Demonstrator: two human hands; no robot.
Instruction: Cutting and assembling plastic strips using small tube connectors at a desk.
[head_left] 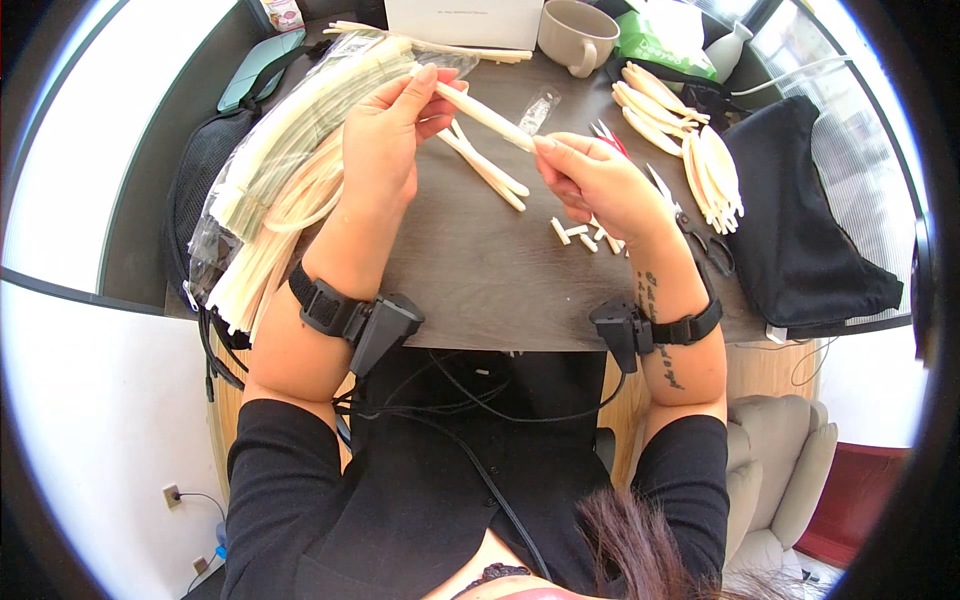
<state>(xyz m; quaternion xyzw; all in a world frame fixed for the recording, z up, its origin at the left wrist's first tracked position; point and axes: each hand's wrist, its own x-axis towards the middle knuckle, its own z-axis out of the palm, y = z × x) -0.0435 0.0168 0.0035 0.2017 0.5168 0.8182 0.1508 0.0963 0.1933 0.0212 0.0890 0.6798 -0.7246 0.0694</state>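
Observation:
A cream, fuzzy-looking stem, perhaps a chenille stem (485,118), stretches between my hands above the table. My left hand (388,130) pinches its upper left end between thumb and fingers. At its other end my right hand (597,178) is closed in a pinch. Below it lies a loop of folded cream stem (488,172). Short white cut pieces (578,234) are scattered under my right hand. Beside my left forearm, a clear plastic bag (222,240) holds cream and pale green stems (300,125). Folded, petal-like cream pieces (712,175) are heaped to the right.
Dark-handled scissors (714,250) lie past my right wrist, and a red-handled tool (609,138) lies behind that hand. A beige mug (570,35), a green-and-white packet (660,40) and a white box (460,22) stand at the back. A black pouch (800,220) covers the right side.

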